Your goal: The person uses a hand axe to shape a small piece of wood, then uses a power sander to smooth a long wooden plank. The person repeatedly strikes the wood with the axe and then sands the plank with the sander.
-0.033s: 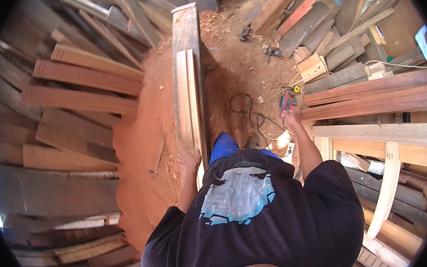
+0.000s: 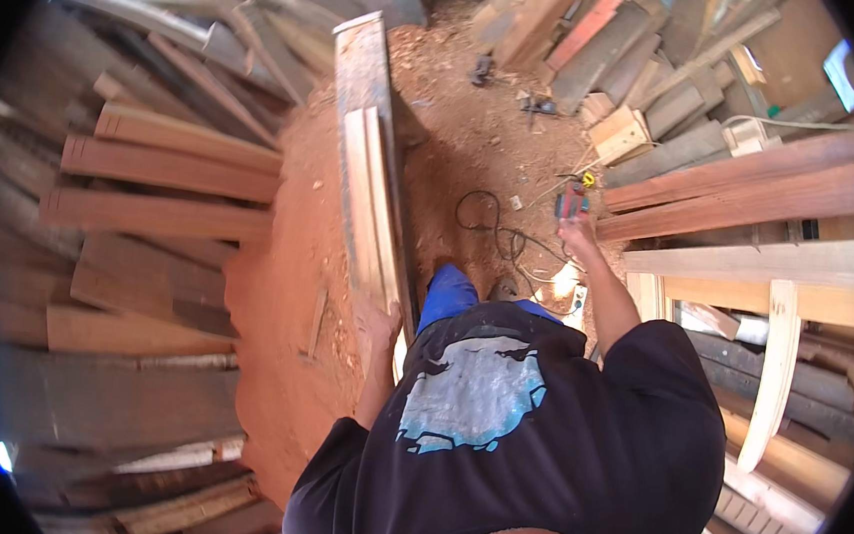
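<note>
My left hand [image 2: 376, 327] grips the near end of pale wooden strips [image 2: 370, 197], which lie side by side along a long narrow bench [image 2: 363, 61]. Its fingers are partly hidden against the wood. Out to the right, my right hand [image 2: 578, 237] is closed around the handle of a red and dark teal power tool [image 2: 572, 202]. The tool is over the floor, near the ends of reddish planks; whether it touches anything there I cannot tell. A black cord [image 2: 509, 238] lies looped on the floor between the bench and the tool.
Reddish boards [image 2: 169, 168] stick out from stacks on the left. At right are long red-brown planks [image 2: 745, 182] and a pale wooden frame [image 2: 758, 273]. Offcuts [image 2: 620, 137] are piled at the far right. Two small dark tools [image 2: 538, 105] lie on the sawdust-covered ground [image 2: 290, 286].
</note>
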Demonstrator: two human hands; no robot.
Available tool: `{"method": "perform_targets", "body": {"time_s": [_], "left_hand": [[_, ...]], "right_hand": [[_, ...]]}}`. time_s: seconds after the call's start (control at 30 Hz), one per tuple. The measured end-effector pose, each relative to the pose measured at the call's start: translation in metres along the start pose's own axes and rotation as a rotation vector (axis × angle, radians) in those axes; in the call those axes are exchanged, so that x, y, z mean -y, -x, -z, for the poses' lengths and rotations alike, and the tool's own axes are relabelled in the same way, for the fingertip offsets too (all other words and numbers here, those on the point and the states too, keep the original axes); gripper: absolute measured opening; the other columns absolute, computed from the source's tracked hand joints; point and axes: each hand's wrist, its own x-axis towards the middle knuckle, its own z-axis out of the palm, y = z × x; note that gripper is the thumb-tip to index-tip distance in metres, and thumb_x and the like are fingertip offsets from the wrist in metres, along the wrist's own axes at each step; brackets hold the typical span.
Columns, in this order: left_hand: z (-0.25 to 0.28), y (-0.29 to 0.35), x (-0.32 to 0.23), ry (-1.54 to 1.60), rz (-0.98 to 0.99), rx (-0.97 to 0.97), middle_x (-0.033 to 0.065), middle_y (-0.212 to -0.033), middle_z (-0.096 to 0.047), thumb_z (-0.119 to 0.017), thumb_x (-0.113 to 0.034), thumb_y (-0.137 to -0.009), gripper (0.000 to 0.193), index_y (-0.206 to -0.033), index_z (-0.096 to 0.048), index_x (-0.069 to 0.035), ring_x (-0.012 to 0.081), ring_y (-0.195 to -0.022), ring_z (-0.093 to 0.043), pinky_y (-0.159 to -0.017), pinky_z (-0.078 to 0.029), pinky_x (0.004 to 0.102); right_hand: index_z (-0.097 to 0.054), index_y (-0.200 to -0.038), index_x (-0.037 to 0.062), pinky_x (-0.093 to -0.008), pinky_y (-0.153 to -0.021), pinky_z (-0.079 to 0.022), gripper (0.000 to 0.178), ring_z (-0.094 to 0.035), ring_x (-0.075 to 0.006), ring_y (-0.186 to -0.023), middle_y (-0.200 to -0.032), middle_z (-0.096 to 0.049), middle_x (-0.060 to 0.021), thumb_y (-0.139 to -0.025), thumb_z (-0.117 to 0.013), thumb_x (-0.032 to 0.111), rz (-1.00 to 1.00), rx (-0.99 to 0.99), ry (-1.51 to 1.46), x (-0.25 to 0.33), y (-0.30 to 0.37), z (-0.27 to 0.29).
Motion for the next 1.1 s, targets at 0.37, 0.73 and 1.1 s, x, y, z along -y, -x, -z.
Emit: {"method": "perform_targets", "body": {"time_s": [0.37, 0.73, 1.1], "left_hand": [[0.010, -0.208, -0.114, -0.444, -0.047, 0.106, 0.0319, -0.164, -0.022, -0.063, -0.054, -0.089, 0.087, -0.159, -0.035, -0.011, 0.0529, -0.148, -0.026, -0.121, -0.024, 0.0577], [-0.006, -0.431, -0.341, -0.528, -0.953, 0.320, 0.0263, -0.145, -0.050, -0.067, -0.045, -0.089, 0.060, -0.139, -0.055, -0.015, 0.0500, -0.131, -0.047, -0.107, -0.039, 0.0601], [-0.135, -0.350, -0.376, -0.627, -1.048, 0.930, 0.0271, -0.151, -0.047, -0.064, -0.057, -0.091, 0.082, -0.154, -0.042, -0.009, 0.0456, -0.143, -0.043, -0.117, -0.038, 0.0498]], "right_hand": [[-0.071, -0.097, 0.0027, -0.0468, -0.084, -0.055, 0.026, -0.069, -0.0372, -0.100, -0.105, -0.071, -0.0209, -0.092, -0.056, 0.024, 0.365, 0.328, 0.632, 0.073, -0.041, -0.052], [-0.068, -0.105, 0.0000, -0.0357, -0.053, -0.052, 0.033, -0.063, -0.0201, -0.059, -0.079, -0.070, -0.0108, -0.094, -0.061, 0.030, -0.603, -0.342, -0.456, 0.059, -0.009, -0.040], [-0.076, -0.092, -0.0014, -0.0457, -0.091, -0.057, 0.034, -0.073, -0.0358, -0.094, -0.096, -0.074, -0.0218, -0.090, -0.056, 0.027, -0.412, -0.051, 0.063, 0.008, -0.003, -0.090]]}}
